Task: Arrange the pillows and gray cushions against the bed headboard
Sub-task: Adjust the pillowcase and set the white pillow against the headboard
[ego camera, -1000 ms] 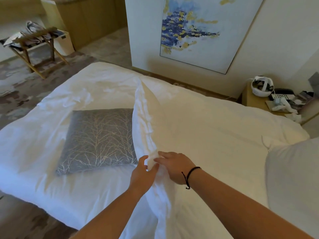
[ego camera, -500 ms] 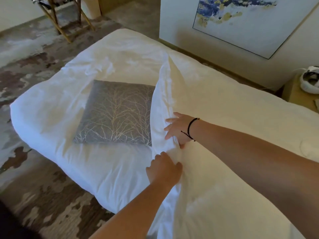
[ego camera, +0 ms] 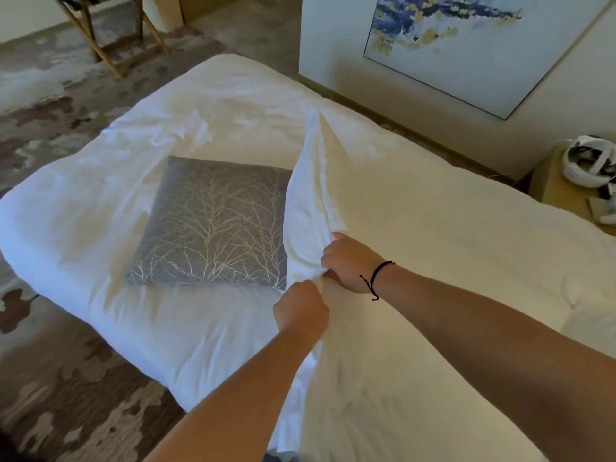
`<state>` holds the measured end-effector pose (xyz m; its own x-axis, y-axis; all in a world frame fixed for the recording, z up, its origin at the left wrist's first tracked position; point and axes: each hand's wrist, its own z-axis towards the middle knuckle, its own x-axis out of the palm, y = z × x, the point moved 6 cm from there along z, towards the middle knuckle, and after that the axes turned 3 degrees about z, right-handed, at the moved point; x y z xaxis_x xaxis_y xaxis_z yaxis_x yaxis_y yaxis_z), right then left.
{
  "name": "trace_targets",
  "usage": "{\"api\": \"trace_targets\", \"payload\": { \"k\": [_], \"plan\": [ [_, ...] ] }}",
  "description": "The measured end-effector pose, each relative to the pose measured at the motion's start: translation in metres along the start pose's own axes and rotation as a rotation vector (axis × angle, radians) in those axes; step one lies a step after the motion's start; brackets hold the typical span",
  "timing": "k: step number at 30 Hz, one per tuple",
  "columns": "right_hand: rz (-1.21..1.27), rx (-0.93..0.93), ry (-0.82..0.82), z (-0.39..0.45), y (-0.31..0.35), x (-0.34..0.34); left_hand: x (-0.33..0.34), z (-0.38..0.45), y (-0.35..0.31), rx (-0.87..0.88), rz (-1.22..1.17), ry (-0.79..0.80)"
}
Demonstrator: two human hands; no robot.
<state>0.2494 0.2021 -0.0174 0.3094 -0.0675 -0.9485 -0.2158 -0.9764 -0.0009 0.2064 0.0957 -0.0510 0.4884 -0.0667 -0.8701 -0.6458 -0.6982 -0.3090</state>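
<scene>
A large white pillow (ego camera: 416,261) stands on its edge across the bed, its near edge bunched up. My left hand (ego camera: 300,311) is closed on that bunched edge from below. My right hand (ego camera: 346,261), with a black cord on the wrist, grips the same edge just above it. A gray cushion (ego camera: 213,225) with a pale branch pattern lies flat on the white duvet (ego camera: 100,228), its right side tucked behind the pillow. The headboard is out of view.
A painting (ego camera: 466,45) hangs on the white wall beyond the bed. A nightstand (ego camera: 553,185) at the right carries a white headset (ego camera: 586,161). A wooden folding rack (ego camera: 110,38) stands on the patterned carpet (ego camera: 50,395) at the far left.
My right hand slid down the pillow's edge and closed on it beside my left hand. The view has tilted down and left, closer to the bed.
</scene>
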Motion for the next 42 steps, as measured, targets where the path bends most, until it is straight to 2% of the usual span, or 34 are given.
{"api": "trace_targets", "payload": {
  "k": [5,9,12,15,18,21,23,26,28,30,34,39,42],
  "plan": [
    [0.219,0.226,-0.153,-0.038,-0.024,-0.024,-0.03,-0.006,-0.022,0.199,-0.049,-0.074],
    [0.368,0.357,-0.323,-0.086,-0.036,-0.057,-0.072,-0.023,-0.046,0.479,-0.03,-0.14],
    [0.352,0.397,-0.417,-0.119,-0.026,-0.083,-0.108,-0.033,-0.053,0.698,-0.055,-0.13],
    [0.318,0.427,-0.495,-0.146,-0.002,-0.098,-0.127,-0.046,-0.05,0.929,-0.058,-0.053],
    [0.326,0.487,-0.52,-0.163,0.023,-0.087,-0.122,-0.043,-0.051,1.016,0.108,0.124],
    [0.362,0.607,-0.468,-0.165,0.039,-0.052,-0.097,-0.031,-0.061,0.962,0.343,0.284],
    [0.436,0.722,-0.397,-0.167,0.042,-0.015,-0.071,-0.028,-0.068,0.9,0.343,0.367],
    [0.529,0.827,-0.196,-0.179,0.05,0.046,-0.016,-0.041,-0.07,0.863,0.38,0.45],
    [0.653,0.866,-0.123,-0.194,0.057,0.075,0.021,-0.057,-0.071,0.944,0.531,0.422],
    [0.754,0.912,-0.146,-0.215,0.056,0.088,0.044,-0.069,-0.073,1.031,0.619,0.356],
    [0.706,1.006,-0.098,-0.28,0.051,0.112,0.053,-0.065,-0.08,1.103,0.581,0.213],
    [0.624,1.097,0.022,-0.341,0.038,0.129,0.054,-0.058,-0.089,1.082,0.527,0.322],
    [0.607,1.092,0.068,-0.344,0.03,0.134,0.061,-0.068,-0.098,1.068,0.558,0.313]
  ]
}}
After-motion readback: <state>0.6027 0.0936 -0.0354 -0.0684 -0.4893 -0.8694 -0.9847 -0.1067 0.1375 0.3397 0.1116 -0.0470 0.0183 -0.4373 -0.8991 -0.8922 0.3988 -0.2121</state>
